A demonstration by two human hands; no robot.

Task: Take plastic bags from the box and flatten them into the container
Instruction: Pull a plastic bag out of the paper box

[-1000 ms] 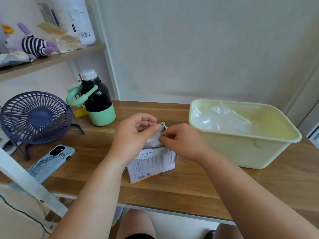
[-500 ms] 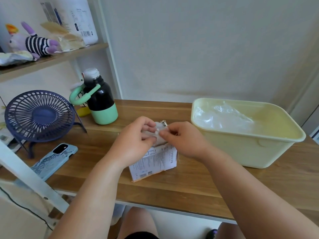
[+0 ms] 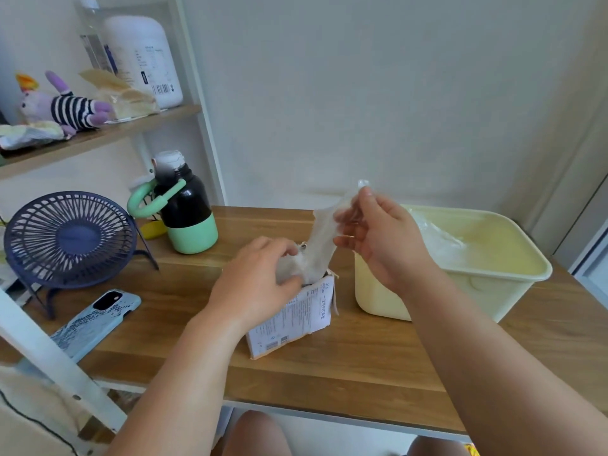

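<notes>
**Bag halfway out of the box, flattening not started yet**

The person is in the middle of the "take one out" step. The right hand [image 3: 378, 238] is raised above and to the right of the box [image 3: 296, 317], with thumb and fingertips pinching the top end of a thin, cloudy plastic bag [image 3: 320, 238]. The other fingers on that hand are only loosely bent. The bag runs down from the pinch in a crumpled strip, and its lower end sits in the box's open top.

The left hand [image 3: 260, 278] is right at the box's mouth, fingers curled down over the bunched plastic [image 3: 289, 268] there. It looks like it's pinning the rest of the stack down, though it's hard to tell whether it has this bag's tail or the next ones in line.

The box stands on the table [image 3: 362, 363]. The pale yellow container [image 3: 513, 281] is just to the right of the box, and some clear bags [image 3: 434, 238] are already lying inside it, so this probably isn't the first bag.

The next move likely needs the right hand to lift a bit more so the tail clears the box, while the left hand stops the neighbours from coming out with it. After that the bag goes right, over the container's rim, and both hands have to spread and press it flat — it's too scrunched to just drop in.

Off to the left of the box are a bottle [image 3: 187, 215], a small fan [image 3: 69, 238] and a phone [image 3: 95, 320], all well out of the way.
</notes>
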